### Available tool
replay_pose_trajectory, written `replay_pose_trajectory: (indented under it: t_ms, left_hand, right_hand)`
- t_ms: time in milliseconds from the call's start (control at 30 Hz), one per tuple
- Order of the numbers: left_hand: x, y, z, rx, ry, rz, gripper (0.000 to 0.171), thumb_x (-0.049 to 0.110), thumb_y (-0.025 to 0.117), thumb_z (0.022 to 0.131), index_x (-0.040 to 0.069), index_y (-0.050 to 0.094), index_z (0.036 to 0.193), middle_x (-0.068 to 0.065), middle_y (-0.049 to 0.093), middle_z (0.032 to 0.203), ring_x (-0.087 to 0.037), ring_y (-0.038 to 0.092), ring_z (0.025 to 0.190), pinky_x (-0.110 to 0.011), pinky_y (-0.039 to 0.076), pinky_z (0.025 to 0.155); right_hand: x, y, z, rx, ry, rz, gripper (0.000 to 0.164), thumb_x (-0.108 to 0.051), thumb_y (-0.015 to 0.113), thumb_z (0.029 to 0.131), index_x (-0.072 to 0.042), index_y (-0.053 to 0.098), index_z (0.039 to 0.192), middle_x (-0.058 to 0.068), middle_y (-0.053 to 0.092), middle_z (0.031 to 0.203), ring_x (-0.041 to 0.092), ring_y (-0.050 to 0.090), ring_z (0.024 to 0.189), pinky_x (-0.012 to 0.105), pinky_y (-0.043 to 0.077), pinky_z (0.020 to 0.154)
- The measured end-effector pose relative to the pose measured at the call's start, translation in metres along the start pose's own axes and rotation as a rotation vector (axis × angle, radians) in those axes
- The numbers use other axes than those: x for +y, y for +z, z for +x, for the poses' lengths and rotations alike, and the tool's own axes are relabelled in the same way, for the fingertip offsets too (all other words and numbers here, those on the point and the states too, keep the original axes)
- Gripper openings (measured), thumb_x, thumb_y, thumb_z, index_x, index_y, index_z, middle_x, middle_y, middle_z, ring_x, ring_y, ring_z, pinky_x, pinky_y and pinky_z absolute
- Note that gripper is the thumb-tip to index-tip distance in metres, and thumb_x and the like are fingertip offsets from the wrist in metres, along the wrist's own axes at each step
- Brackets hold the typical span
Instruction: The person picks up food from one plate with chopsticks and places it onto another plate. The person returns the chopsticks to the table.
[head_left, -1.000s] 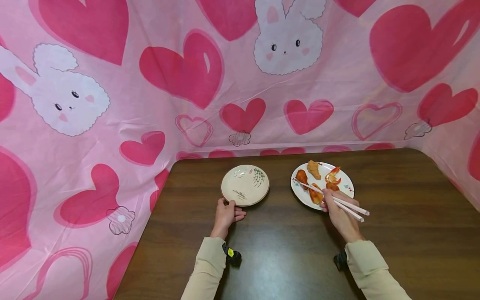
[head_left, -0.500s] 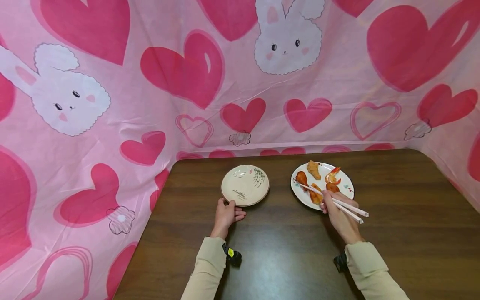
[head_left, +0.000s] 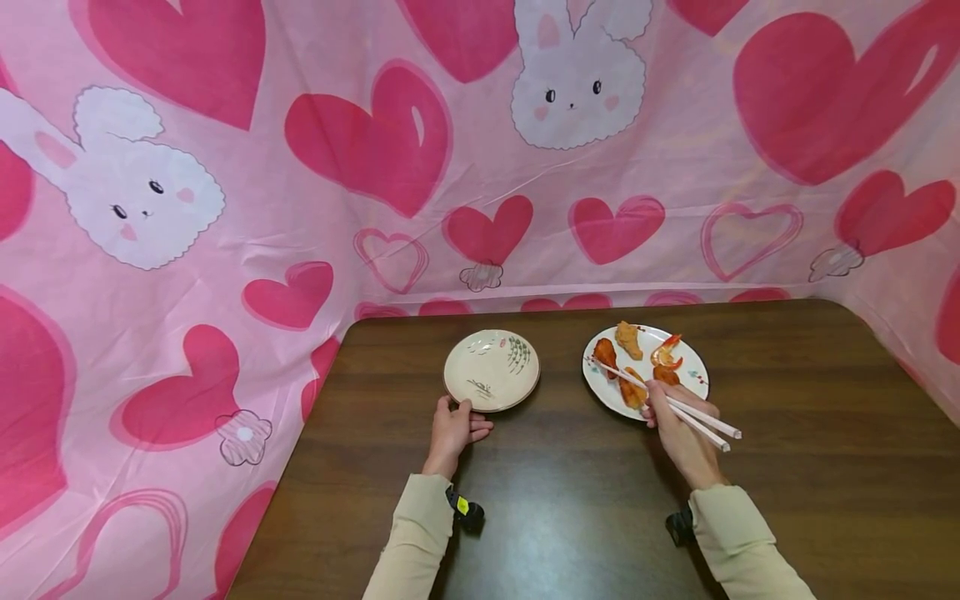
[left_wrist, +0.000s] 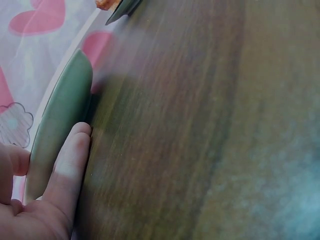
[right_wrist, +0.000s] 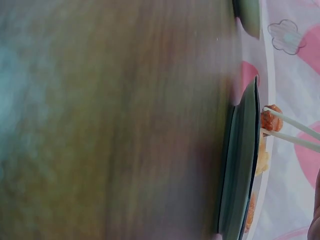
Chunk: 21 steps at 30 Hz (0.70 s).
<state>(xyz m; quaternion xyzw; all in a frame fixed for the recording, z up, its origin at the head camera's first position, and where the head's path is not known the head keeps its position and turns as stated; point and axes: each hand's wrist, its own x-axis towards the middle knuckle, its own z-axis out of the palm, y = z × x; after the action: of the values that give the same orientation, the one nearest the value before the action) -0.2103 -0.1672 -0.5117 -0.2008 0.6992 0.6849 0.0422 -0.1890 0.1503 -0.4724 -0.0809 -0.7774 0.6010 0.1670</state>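
Observation:
In the head view my left hand [head_left: 453, 432] pinches the near rim of a cream plate [head_left: 487, 367] with green leaf drawings. The left wrist view shows the thumb over the edge and straight fingers [left_wrist: 70, 160] along the underside. My right hand [head_left: 686, 429] holds a pair of white chopsticks [head_left: 701, 419] over a white plate [head_left: 611, 398]. Their tips reach the reddish-brown drumstick [head_left: 604, 356] on its left side. From the right wrist, the chopsticks [right_wrist: 292, 125] appear on either side of that drumstick [right_wrist: 271, 118]. Whether they grip it is unclear.
A golden fried chicken piece [head_left: 627, 339], a shrimp [head_left: 666, 352], a glazed piece [head_left: 632, 388] and another brown piece [head_left: 666, 376] lie on the white plate. A dark wooden table [head_left: 555, 500] bears both plates. Pink heart-printed cloth [head_left: 420, 167] hangs behind and at both sides.
The chopsticks shift very slightly at the drumstick, their rear ends dipping a little. Both hands and both plates stay almost where they were.

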Motion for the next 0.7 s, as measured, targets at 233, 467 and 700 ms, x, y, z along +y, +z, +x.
replay_pose_trajectory:
  t_ms: [233, 467, 700]
  left_hand:
    - [0.000, -0.001, 0.000, -0.002, -0.005, -0.004, 0.049, 0.019, 0.041, 0.102, 0.000, 0.023, 0.143, -0.012, 0.069, 0.083, -0.015, 0.071, 0.067, -0.030, 0.061, 0.066]
    - [0.001, -0.001, -0.001, -0.002, 0.004, -0.007, 0.049, 0.019, 0.042, 0.102, 0.000, 0.023, 0.142, -0.015, 0.069, 0.084, -0.016, 0.071, 0.068, -0.030, 0.062, 0.066]
    - [0.000, 0.000, -0.001, 0.000, 0.003, 0.000, 0.047, 0.019, 0.042, 0.102, 0.002, 0.024, 0.142, -0.014, 0.068, 0.086, -0.016, 0.071, 0.068, -0.030, 0.062, 0.067]
  right_hand:
    - [-0.011, 0.003, -0.006, 0.010, -0.106, 0.055, 0.021, -0.009, 0.062, 0.092, 0.010, 0.069, 0.098, 0.001, 0.062, 0.061, 0.001, 0.056, 0.048, 0.014, 0.050, 0.046]
    - [-0.016, 0.010, -0.007, 0.016, -0.192, 0.039, 0.018, -0.009, 0.062, 0.093, 0.003, 0.072, 0.082, 0.012, 0.060, 0.064, 0.004, 0.055, 0.049, 0.013, 0.046, 0.046]
    - [-0.026, 0.021, -0.010, -0.012, -0.253, 0.061, 0.020, -0.006, 0.061, 0.092, 0.001, 0.070, 0.075, 0.018, 0.060, 0.066, 0.006, 0.056, 0.051, 0.012, 0.047, 0.047]
